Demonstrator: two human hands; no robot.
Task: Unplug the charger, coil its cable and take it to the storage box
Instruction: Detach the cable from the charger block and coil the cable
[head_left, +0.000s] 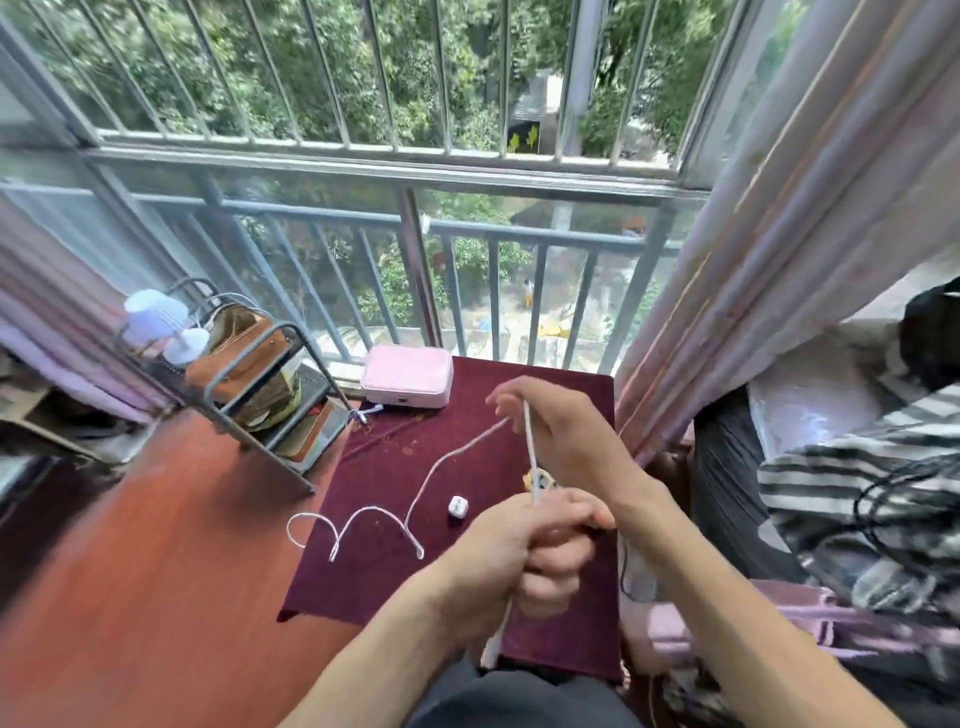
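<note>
Table (389, 571) under a maroon cloth, set against a barred window (332, 166).
- Near edge: left hand (519, 551), fingers curled round the white cable (531, 452); one end hangs below the fist.
- Just beyond: right hand (561, 436), raised, pinching the same cable.
- Mid-table: slack loops leftward, beside the white charger cube (458, 505).
- Far edge: pink box (407, 375).

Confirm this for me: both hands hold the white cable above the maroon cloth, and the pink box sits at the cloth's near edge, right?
Not quite. The head view shows the pink box at the far edge of the maroon cloth, by the railing, not the near edge. The rest holds: the left hand and right hand both hold the white cable above it.
</note>
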